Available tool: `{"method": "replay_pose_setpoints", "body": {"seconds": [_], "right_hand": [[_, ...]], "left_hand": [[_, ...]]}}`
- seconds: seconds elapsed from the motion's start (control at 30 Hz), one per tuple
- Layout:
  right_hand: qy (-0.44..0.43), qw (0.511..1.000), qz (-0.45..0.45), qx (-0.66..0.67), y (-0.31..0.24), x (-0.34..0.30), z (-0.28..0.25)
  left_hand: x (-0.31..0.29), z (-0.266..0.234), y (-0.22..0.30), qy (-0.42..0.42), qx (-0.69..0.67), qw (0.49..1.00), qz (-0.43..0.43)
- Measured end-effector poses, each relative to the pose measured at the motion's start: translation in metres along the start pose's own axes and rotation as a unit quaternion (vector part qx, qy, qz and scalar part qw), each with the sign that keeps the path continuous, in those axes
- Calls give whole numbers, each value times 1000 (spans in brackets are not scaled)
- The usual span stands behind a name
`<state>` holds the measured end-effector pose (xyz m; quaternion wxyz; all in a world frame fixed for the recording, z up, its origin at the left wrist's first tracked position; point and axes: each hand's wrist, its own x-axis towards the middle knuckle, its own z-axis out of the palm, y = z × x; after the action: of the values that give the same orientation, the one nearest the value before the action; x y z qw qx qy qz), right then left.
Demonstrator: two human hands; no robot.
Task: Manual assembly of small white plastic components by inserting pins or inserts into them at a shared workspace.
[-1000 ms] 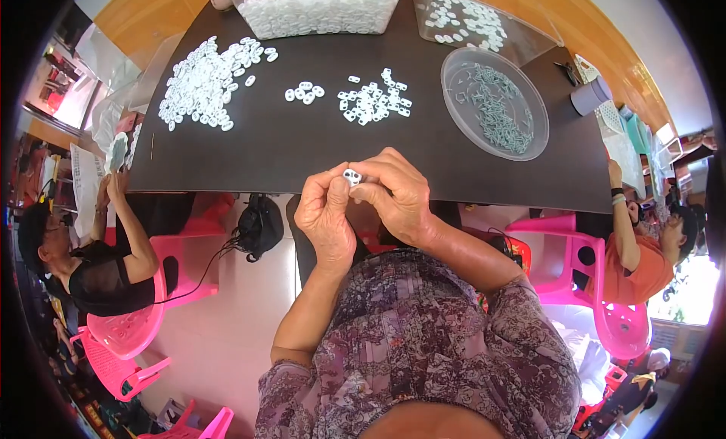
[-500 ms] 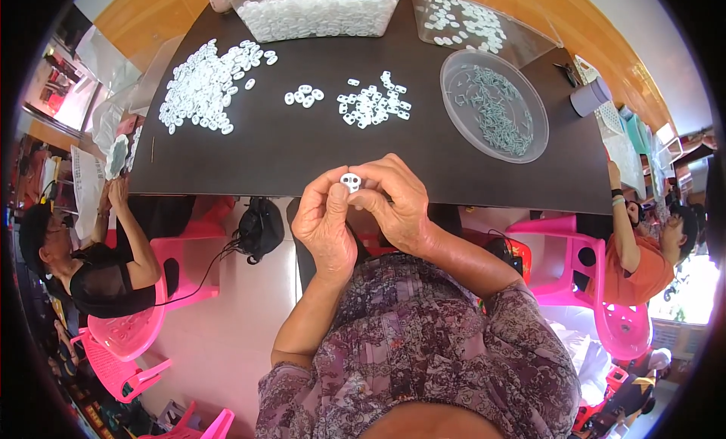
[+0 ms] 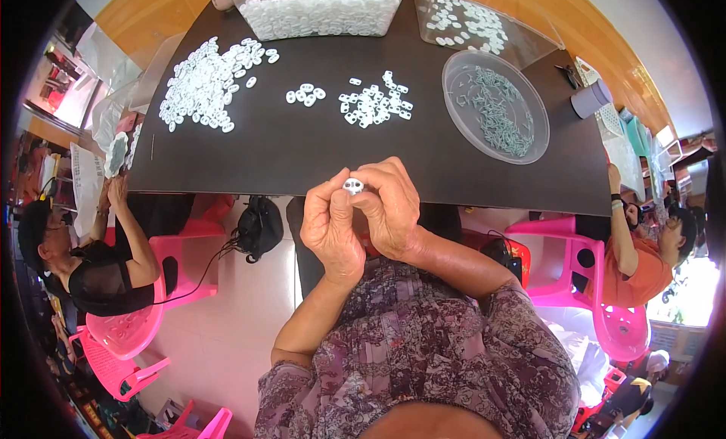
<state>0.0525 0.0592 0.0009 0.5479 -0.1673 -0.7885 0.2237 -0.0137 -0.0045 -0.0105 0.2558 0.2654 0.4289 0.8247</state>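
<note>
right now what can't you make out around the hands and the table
- Head view: most of the small white two-hole piece, covered by the fingertips of the left hand and right hand.
- Clear bin of white pieces, cut off by the top edge.
- Grey bits in the round clear dish, too small to identify.

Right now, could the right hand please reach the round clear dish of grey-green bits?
Probably yes: bare dark table lies between the right hand and the dish, but the hand is pinching a small white piece.
</note>
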Motion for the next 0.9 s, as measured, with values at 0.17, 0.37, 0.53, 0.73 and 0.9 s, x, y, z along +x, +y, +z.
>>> {"method": "replay_pose_setpoints", "body": {"seconds": [0.17, 0.37, 0.53, 0.73, 0.9], "right_hand": [[22, 999, -39, -13, 1, 1, 4], [14, 998, -58, -13, 1, 3, 4], [5, 998, -64, -8, 6, 4, 5], [9, 998, -59, -13, 7, 3, 1], [-43, 983, 177, 6, 18, 12, -28]], "left_hand": [[-3, 3, -1, 6, 31, 999, 21], [-3, 6, 0, 13, 72, 995, 68], [-1, 3, -5, 13, 110, 991, 80], [2, 5, -4, -12, 120, 989, 85], [26, 5, 4, -121, 180, 976, 1]]}}
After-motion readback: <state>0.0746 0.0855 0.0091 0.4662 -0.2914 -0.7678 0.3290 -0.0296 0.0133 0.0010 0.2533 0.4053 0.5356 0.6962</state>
